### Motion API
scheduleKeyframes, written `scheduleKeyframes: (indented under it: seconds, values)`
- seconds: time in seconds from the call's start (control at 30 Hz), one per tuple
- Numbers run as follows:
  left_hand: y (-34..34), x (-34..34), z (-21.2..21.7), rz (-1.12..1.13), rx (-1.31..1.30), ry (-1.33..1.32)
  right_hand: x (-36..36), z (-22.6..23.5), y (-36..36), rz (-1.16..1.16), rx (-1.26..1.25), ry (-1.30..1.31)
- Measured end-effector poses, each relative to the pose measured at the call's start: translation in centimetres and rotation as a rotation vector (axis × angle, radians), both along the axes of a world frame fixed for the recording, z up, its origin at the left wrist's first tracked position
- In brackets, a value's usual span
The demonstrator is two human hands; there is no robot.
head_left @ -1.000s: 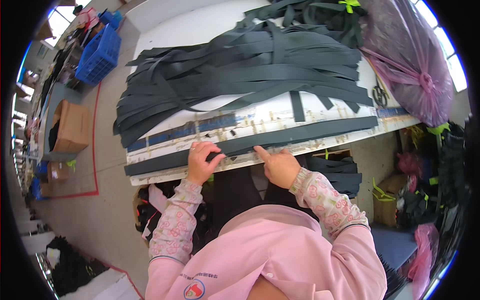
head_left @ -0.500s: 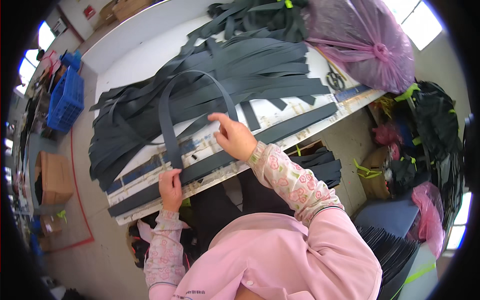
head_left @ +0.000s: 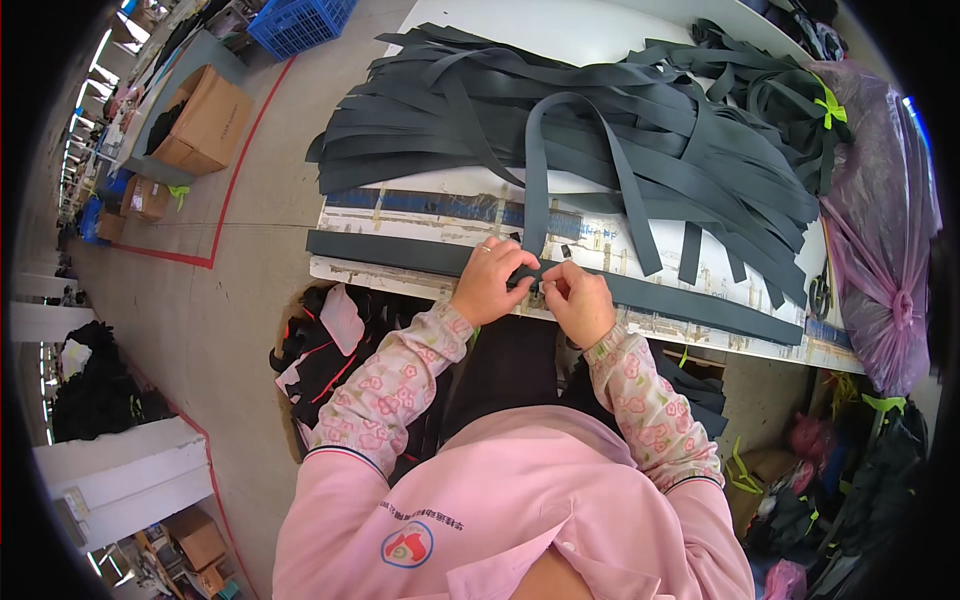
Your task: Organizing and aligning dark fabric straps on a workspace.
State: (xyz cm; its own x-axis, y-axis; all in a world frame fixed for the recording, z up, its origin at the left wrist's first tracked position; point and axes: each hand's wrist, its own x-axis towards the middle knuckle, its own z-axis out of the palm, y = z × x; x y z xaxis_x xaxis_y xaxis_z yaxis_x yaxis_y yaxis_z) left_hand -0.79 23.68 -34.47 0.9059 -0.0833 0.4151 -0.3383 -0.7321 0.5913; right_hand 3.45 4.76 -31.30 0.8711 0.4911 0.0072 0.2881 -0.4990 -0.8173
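Two hands pinching a dark grey strip at the near edge of a white table.

We see the left hand (head_left: 490,282) and right hand (head_left: 580,300) side by side, fingers pressed together on the long flat strip (head_left: 400,252); a second strip (head_left: 545,150) loops up onto the heap of strips (head_left: 640,120). A pink bag (head_left: 880,250) is knotted shut, contents hidden; a cardboard box (head_left: 205,120) holds something dark; a blue crate (head_left: 295,20) stands beyond.
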Motion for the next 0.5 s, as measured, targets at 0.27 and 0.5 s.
scheduleKeyframes:
  seconds: [0.27, 0.5]
  values:
    - [-0.2, 0.2, 0.0, -0.006, -0.011, -0.024, -0.2, -0.6, 0.5, -0.078, -0.088, -0.017]
    - [-0.3, 0.3, -0.2, -0.025, -0.017, -0.01, 1.1, 0.6, -4.7, -0.103, 0.052, 0.148]
